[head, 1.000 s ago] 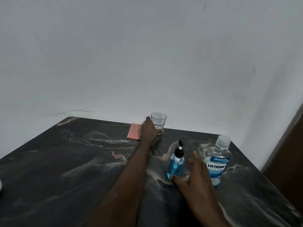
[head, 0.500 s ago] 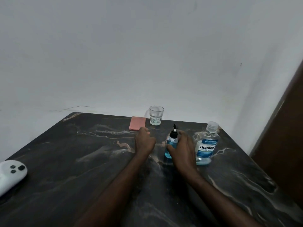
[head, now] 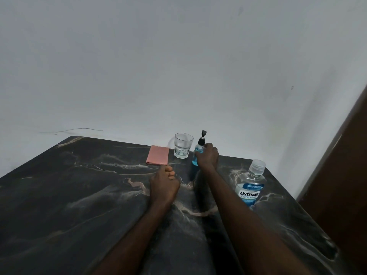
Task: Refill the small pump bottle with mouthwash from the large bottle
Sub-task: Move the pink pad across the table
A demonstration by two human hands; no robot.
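A small pump bottle (head: 199,149) with blue liquid and a black pump head stands upright near the table's far edge, right of a glass. My right hand (head: 207,158) grips its body from the right side. The large clear Listerine bottle (head: 250,185) with a white cap stands upright to the right, apart from both hands. My left hand (head: 164,183) rests on the table in the middle with its fingers curled, holding nothing.
A clear drinking glass (head: 183,145) and a folded pink cloth (head: 157,155) sit by the far edge of the dark marble table (head: 79,195). A white wall rises behind. A brown wooden panel (head: 341,175) stands at the right.
My right hand has carried the small pump bottle away from me, to beside the glass. My left hand stayed about where it was. The view shifted and the white object at the left dropped out.
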